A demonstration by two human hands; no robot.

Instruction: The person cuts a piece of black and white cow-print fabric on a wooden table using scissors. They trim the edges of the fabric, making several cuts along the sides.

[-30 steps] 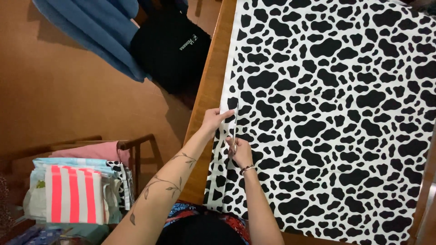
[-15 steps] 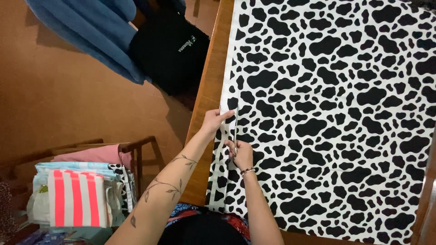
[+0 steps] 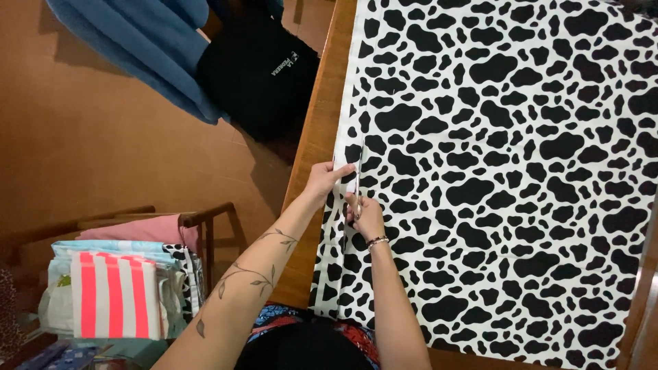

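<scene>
A black-and-white cow-print fabric (image 3: 507, 171) lies spread over a wooden table (image 3: 312, 137). My right hand (image 3: 367, 214) grips scissors (image 3: 357, 179) whose blades point away from me along a cut near the fabric's left edge. My left hand (image 3: 327, 180) pinches the narrow strip of fabric (image 3: 327, 260) left of the cut, right beside the blades. The strip runs back toward my body, split off from the main cloth.
A wooden chair (image 3: 199, 226) at the lower left carries folded fabrics, among them a pink-and-white striped piece (image 3: 113, 294) and a pink one (image 3: 137, 229). A black bag (image 3: 264, 72) and blue cloth (image 3: 151, 48) hang beyond the table's left edge over the brown floor.
Both hands have crept slightly forward along the fabric's left edge, and the cut is a little longer.
</scene>
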